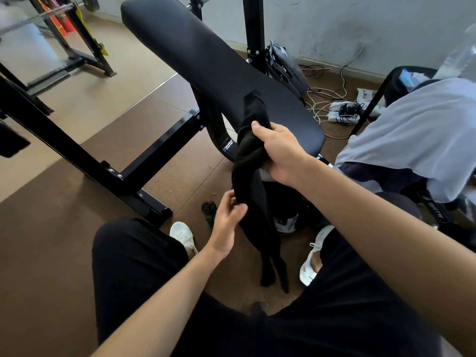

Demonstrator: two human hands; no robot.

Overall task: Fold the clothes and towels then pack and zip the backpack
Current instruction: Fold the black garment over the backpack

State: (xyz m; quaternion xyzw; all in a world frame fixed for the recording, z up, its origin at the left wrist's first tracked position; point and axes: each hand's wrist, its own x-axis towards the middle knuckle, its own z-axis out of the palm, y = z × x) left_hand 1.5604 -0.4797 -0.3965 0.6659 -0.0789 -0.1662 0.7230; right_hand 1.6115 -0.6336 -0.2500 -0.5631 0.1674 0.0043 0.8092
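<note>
A black garment (251, 161) hangs bunched in front of me, its ends dangling down to about knee height. My right hand (279, 153) grips its upper part near the front end of the black padded bench (206, 60). Lower down, my left hand (228, 217) pinches the garment's left edge. A pale lavender cloth (417, 132) is draped over a dark bag-like thing at the right. A dark open bag (286, 202) sits on the floor behind the garment, mostly hidden.
I sit with black trousers and white shoes (184, 235) on a brown floor. A black bottle (208, 210) stands by my left foot. The bench frame (103, 155) crosses the left side. Cables and a power strip (340, 109) lie by the wall.
</note>
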